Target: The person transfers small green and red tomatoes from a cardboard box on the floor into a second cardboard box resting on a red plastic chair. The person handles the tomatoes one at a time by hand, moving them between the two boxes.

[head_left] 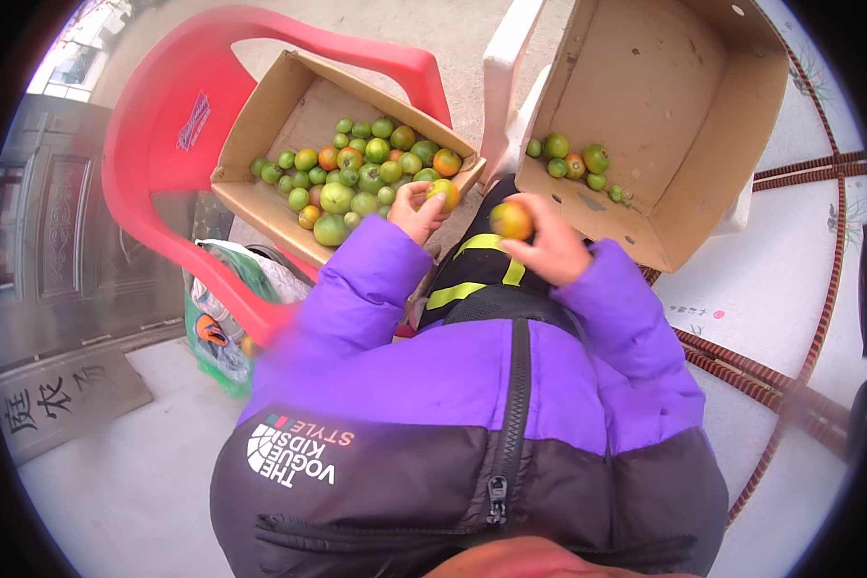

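Note:
My left hand (417,212) is at the near right corner of the left cardboard box (277,220), its fingers closed on a yellow-orange tomato (444,194). Between the two boxes, my right hand (554,243) grips an orange tomato with a greenish tint (512,220), slightly blurred. Many tomatoes, mostly green with some orange ones, fill much of the left box, among them a large green one (336,198). In the right cardboard box (660,106), a few small green tomatoes and an orange one (575,166) lie along the left side.
A red plastic chair (169,116) bears the left box; a white chair (503,72) supports the right one. A green plastic bag (223,323) with things inside stands beside the red chair. Past it are a grey door (63,222) and a sign board (67,395).

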